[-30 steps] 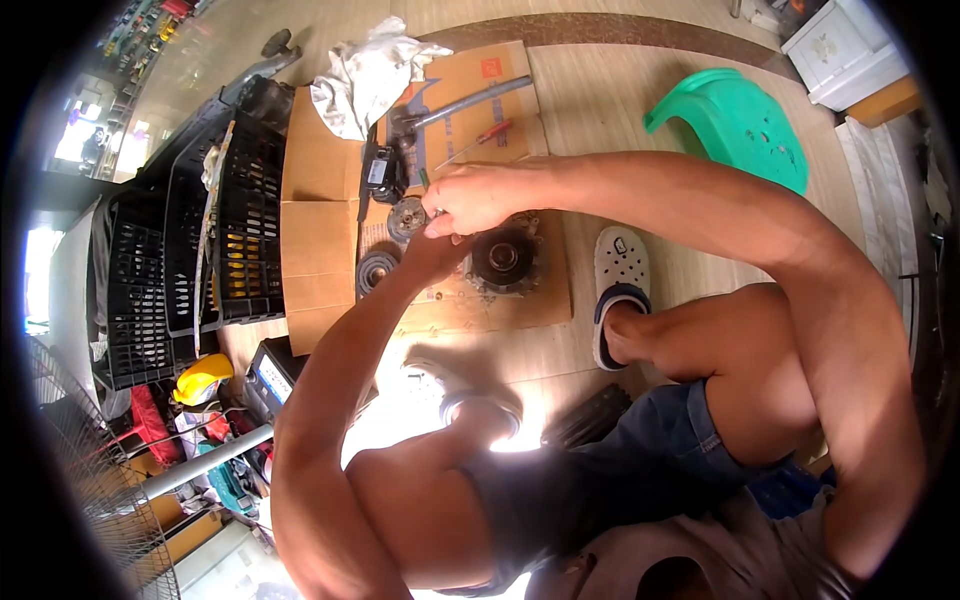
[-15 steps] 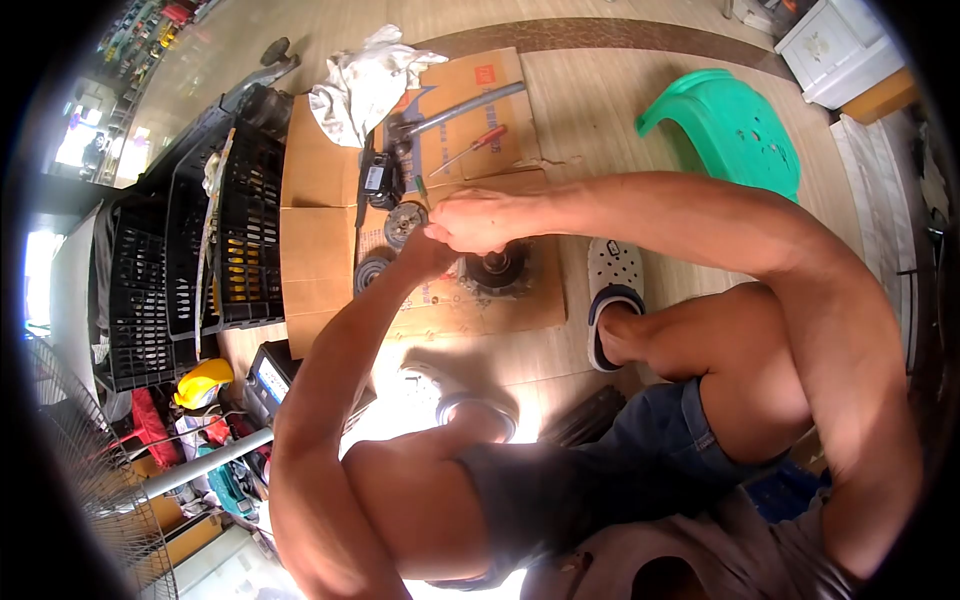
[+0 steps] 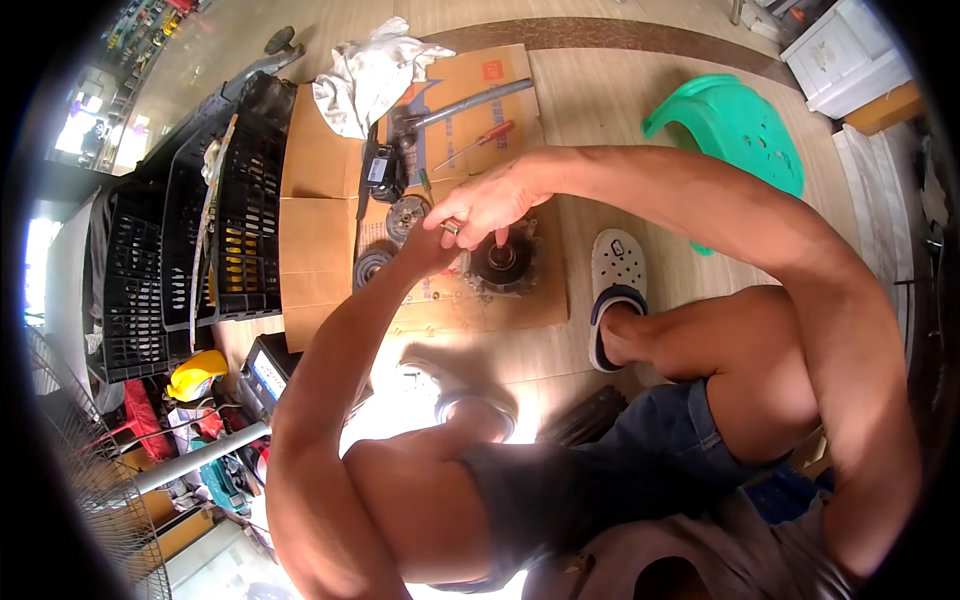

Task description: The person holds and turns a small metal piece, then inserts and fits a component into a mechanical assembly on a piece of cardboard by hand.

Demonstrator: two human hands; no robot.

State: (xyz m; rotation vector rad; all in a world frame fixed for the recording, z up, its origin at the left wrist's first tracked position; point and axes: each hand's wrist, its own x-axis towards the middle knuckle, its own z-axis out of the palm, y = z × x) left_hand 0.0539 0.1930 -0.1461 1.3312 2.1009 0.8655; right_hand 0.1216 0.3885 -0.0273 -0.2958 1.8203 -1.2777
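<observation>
My left hand (image 3: 432, 250) and my right hand (image 3: 490, 204) meet above the cardboard, both with fingers closed. A small shiny metal piece (image 3: 452, 228) shows between them; its exact kind is hidden by the fingers. One right finger points down towards a dark round machine part with a central hub (image 3: 502, 260), which lies below my right hand. A grey metal disc (image 3: 406, 218) rests just left of my hands, and a dark ringed wheel (image 3: 374, 266) lies beside my left wrist. Most of my left fingers are hidden.
On the cardboard sheet (image 3: 315, 235) lie a red-handled screwdriver (image 3: 492, 134), a hammer with a grey handle (image 3: 470, 104), a black boxy part (image 3: 384, 174) and a white rag (image 3: 372, 80). Black crates (image 3: 250, 210) stand left, a green plastic stool (image 3: 745, 135) right.
My right hand has turned and lifted slightly, with one finger now stretched downward. The small metal piece has come into sight between the hands, and more of the dark round part shows.
</observation>
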